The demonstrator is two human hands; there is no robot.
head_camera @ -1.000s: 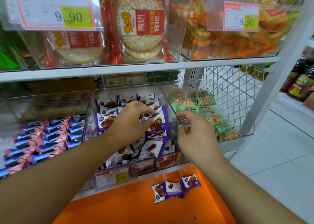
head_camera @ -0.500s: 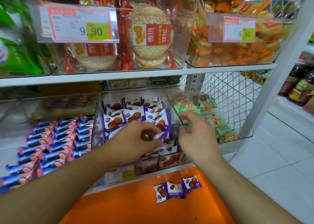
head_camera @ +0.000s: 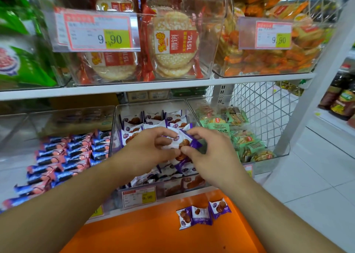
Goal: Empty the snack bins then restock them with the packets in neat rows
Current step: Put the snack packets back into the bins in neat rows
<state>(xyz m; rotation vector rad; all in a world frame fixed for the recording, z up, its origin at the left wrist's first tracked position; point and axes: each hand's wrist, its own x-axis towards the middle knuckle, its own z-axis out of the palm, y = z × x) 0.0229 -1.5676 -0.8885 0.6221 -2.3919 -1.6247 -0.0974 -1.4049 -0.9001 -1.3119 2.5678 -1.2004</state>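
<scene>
A clear plastic bin point(head_camera: 117, 122) on the lower shelf holds purple-and-white waffle snack packets point(head_camera: 153, 118), standing in rows at the back and lying loose at the front. Above the bin's middle, my left hand point(head_camera: 148, 149) and my right hand point(head_camera: 207, 152) both pinch one purple waffle packet point(head_camera: 183, 142) between thumbs and fingers. Three more purple packets point(head_camera: 201, 214) lie on the orange surface point(head_camera: 153, 233) below the shelf.
A bin of blue-and-pink packets point(head_camera: 63, 156) sits to the left, a bin of green packets point(head_camera: 240, 133) to the right. The upper shelf carries bins of rice crackers point(head_camera: 172, 47) and orange snacks point(head_camera: 269, 60). White tiled floor point(head_camera: 317, 185) lies at the right.
My left hand lifted a purple packet out of the bin. My right hand moved left from the green bin's edge and took hold of the same packet.
</scene>
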